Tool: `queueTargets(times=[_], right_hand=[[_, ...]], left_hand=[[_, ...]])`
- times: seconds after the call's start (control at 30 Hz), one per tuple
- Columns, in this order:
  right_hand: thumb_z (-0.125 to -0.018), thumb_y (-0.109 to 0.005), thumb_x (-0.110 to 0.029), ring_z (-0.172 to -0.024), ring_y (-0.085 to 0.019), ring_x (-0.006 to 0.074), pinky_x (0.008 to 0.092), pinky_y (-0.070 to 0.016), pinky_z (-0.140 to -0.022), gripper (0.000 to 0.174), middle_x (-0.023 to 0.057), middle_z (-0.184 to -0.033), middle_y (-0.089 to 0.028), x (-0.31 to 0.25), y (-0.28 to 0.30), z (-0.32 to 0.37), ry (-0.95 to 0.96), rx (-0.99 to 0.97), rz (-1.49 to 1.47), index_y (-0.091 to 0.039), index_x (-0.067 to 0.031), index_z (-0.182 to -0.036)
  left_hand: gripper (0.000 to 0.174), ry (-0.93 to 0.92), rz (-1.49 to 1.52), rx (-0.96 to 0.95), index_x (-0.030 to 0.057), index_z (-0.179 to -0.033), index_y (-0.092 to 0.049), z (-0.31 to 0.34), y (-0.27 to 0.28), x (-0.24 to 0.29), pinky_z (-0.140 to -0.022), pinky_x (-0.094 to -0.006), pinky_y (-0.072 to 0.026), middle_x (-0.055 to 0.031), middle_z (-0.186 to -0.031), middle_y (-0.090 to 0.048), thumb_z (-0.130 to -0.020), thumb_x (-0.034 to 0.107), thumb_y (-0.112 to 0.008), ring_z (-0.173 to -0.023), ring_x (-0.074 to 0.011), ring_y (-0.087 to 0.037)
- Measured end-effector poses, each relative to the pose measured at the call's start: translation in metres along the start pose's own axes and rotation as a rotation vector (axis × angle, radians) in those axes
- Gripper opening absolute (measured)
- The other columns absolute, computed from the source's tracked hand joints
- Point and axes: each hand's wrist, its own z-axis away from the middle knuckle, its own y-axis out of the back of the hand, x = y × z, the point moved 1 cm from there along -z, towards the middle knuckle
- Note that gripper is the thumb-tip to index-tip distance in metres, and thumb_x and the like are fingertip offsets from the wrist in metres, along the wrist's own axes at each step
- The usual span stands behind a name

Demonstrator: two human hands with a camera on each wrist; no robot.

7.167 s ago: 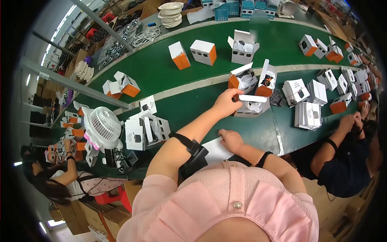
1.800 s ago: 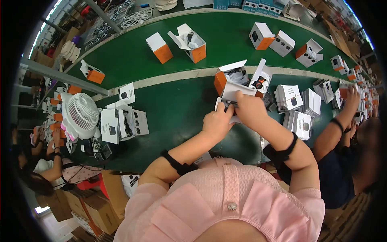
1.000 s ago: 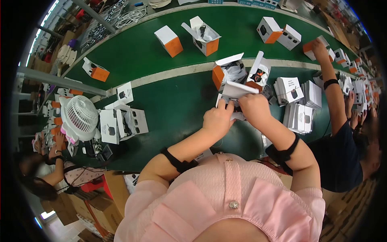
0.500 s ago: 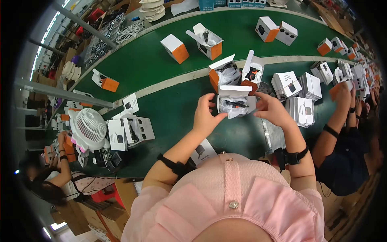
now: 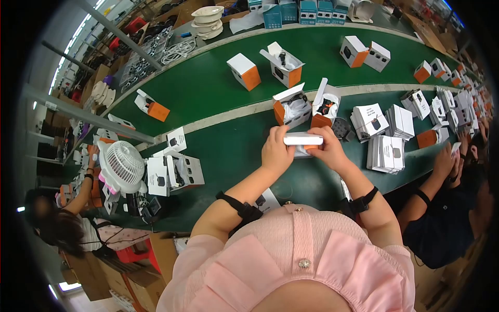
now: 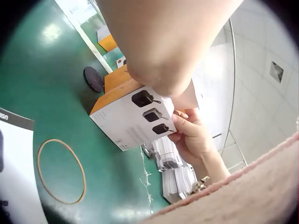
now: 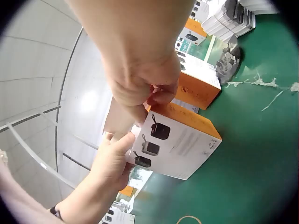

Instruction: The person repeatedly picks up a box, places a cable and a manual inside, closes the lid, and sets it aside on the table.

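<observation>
A white-and-orange product box (image 7: pixel 173 147) with pictures of small black devices on its side stands on the green bench in front of me. Its white lid flap (image 5: pixel 303 138) is partly down over the top. My left hand (image 5: pixel 276 151) grips the left side and the flap edge, with the thumb at the top corner in the right wrist view. On the right side, my right hand (image 5: pixel 330 150) pinches the box's upper edge and flap. The contents are mostly hidden by flap and fingers.
Two open boxes, one with a bagged item (image 5: pixel 294 108) and one with a black-and-orange item (image 5: pixel 326 106), stand just behind. Stacked booklets (image 5: pixel 385 153) lie to the right. A white fan (image 5: pixel 122 166) and another open box (image 5: pixel 179 171) are leftward. Boxes line the far belt.
Half a second ago the flap stood up, the bagged contents showed, and both hands were spread beside the box. Now the hands have closed in on it and the flap is folded forward.
</observation>
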Motion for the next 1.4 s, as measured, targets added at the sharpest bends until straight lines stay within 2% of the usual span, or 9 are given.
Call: queueTargets(times=[0.17, 0.37, 0.43, 0.6, 0.7, 0.77, 0.9, 1.03, 1.4], right_hand=[[-0.073, -0.069, 0.007, -0.085, -0.053, 0.0131, 0.0242, -0.0484, -0.074, 0.054, 0.0042, -0.098, -0.045, -0.003, 0.009, 0.013, 0.041, -0.133, -0.085, -0.055, -0.0103, -0.122], [-0.075, -0.061, 0.013, -0.094, -0.052, 0.0135, 0.0266, -0.0481, -0.078, 0.072, 0.0017, -0.099, -0.046, -0.001, 0.017, 0.011, -0.083, -0.239, -0.396, -0.039, -0.0116, -0.139], [-0.075, -0.065, 0.01, -0.085, -0.053, 0.0108, 0.0243, -0.0478, -0.075, 0.066, 0.0013, -0.098, -0.044, 0.005, 0.014, 0.005, -0.152, -0.23, -0.516, -0.043, -0.0087, -0.134], [-0.072, -0.07, 0.008, -0.076, -0.052, 0.0087, 0.0234, -0.0475, -0.066, 0.057, 0.0002, -0.086, -0.051, 0.011, 0.008, -0.01, -0.226, -0.212, -0.233, -0.05, -0.0062, -0.124], [-0.072, -0.069, 0.007, -0.076, -0.056, 0.0098, 0.0245, -0.0489, -0.064, 0.055, 0.0032, -0.088, -0.057, -0.008, 0.014, -0.02, -0.29, -0.288, -0.164, -0.051, -0.0057, -0.122], [-0.072, -0.068, 0.006, -0.078, -0.061, 0.0131, 0.0274, -0.0507, -0.062, 0.051, 0.0106, -0.097, -0.063, -0.016, 0.015, -0.026, -0.353, -0.362, -0.121, -0.054, -0.0046, -0.12], [-0.074, -0.069, 0.0, -0.082, -0.057, 0.0138, 0.027, -0.0491, -0.073, 0.053, 0.0076, -0.092, -0.055, -0.03, 0.021, -0.015, -0.127, -0.422, 0.048, -0.056, -0.0098, -0.125], [-0.076, -0.071, -0.005, -0.085, -0.052, 0.015, 0.0269, -0.0449, -0.079, 0.053, 0.0038, -0.087, -0.046, -0.021, 0.024, -0.004, -0.061, -0.42, -0.101, -0.059, -0.0157, -0.126], [-0.082, -0.064, -0.01, -0.067, -0.057, 0.0288, 0.0369, -0.0467, -0.062, 0.033, 0.0116, -0.073, -0.055, -0.014, 0.013, 0.001, 0.306, -0.214, 0.425, -0.065, -0.0119, -0.114]], left_hand=[[0.071, -0.124, 0.085, -0.06, 0.0096, -0.135, -0.03, 0.018, 0.001, -0.011, -0.088, -0.0443, -0.0453, -0.021, -0.131, -0.04, -0.075, 0.012, -0.067, -0.11, -0.04, -0.05], [0.075, -0.078, 0.344, -0.339, 0.0099, -0.144, -0.023, 0.007, 0.023, -0.024, -0.092, -0.0378, -0.0415, -0.0161, -0.136, -0.035, -0.082, 0.019, -0.064, -0.116, -0.0263, -0.047], [0.069, 0.6, 1.047, -0.471, 0.0106, -0.145, -0.025, 0.003, 0.027, -0.027, -0.087, -0.0302, -0.0413, -0.0102, -0.133, -0.036, -0.087, 0.022, -0.06, -0.106, -0.0156, -0.047], [0.052, 0.673, 1.095, -0.418, 0.0083, -0.131, -0.044, -0.003, 0.019, -0.032, -0.076, -0.0237, -0.0415, -0.0027, -0.116, -0.047, -0.085, 0.018, -0.065, -0.088, -0.0105, -0.048], [0.049, 0.528, 0.82, -0.437, 0.0074, -0.117, -0.049, -0.008, 0.007, -0.037, -0.074, -0.027, -0.0439, -0.0055, -0.11, -0.049, -0.074, 0.013, -0.074, -0.084, -0.0142, -0.051], [0.05, 0.186, 0.357, -0.257, 0.0091, -0.107, -0.05, -0.014, 0.002, -0.034, -0.08, -0.0309, -0.0447, -0.007, -0.1, -0.052, -0.066, 0.006, -0.078, -0.091, -0.0185, -0.053], [0.042, -0.007, 0.227, -0.16, 0.0105, -0.098, -0.053, -0.01, 0.011, -0.022, -0.083, -0.0323, -0.0444, -0.0101, -0.103, -0.047, -0.064, 0.002, -0.075, -0.096, -0.0236, -0.051], [0.038, 0.021, 0.534, -0.22, 0.0117, -0.099, -0.059, 0.002, 0.016, -0.03, -0.079, -0.0348, -0.0458, -0.0102, -0.106, -0.047, -0.065, 0.004, -0.073, -0.093, -0.0261, -0.052], [0.033, -0.419, -0.082, -0.032, 0.011, -0.098, -0.067, 0.017, 0.034, -0.016, -0.082, -0.0379, -0.0473, -0.0088, -0.109, -0.061, -0.066, 0.012, -0.076, -0.099, -0.03, -0.056]])
